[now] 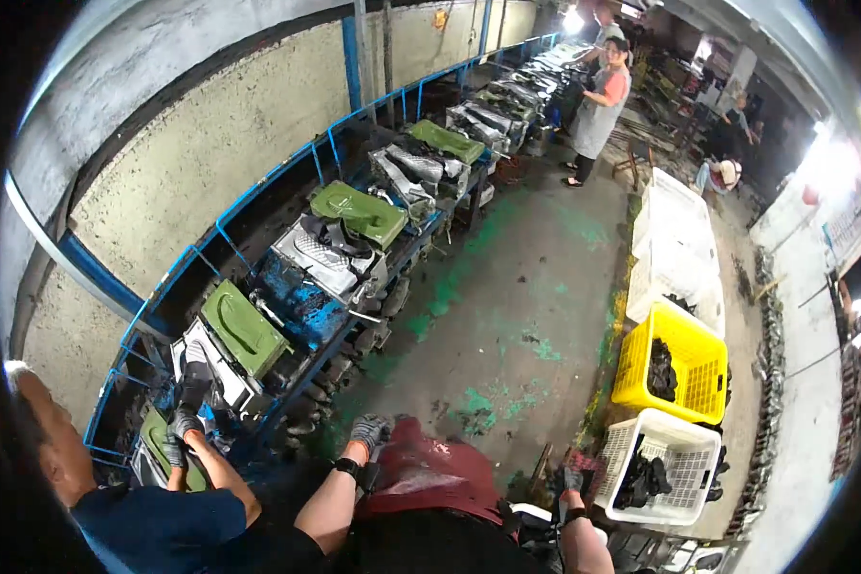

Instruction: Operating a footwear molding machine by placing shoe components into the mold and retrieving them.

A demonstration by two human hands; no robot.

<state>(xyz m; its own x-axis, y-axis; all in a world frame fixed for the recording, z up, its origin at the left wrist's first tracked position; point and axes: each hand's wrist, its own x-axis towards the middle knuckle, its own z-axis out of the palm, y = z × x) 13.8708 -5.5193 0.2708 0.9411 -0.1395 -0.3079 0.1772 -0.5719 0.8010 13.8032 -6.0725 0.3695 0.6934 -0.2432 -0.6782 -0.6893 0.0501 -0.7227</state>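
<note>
My left hand [371,432], in a grey work glove with a dark watch at the wrist, is beside the dark red apron [435,469] on my front. Its fingers are partly turned away, so their grip is unclear. On the other side, my gloved right hand [576,475] is low by the near corner of a white plastic basket [703,483]. Shadow blurs its fingers, and I cannot make out anything in them. Black shoe parts [647,478] lie in that basket.
Metal moulds with green lids [244,328] line a long bench on the left, along a blue rail [258,225]. A co-worker [153,517] handles a mould at near left; another person [603,105] stands farther up. A yellow basket [703,383] and white crates [674,230] stand right.
</note>
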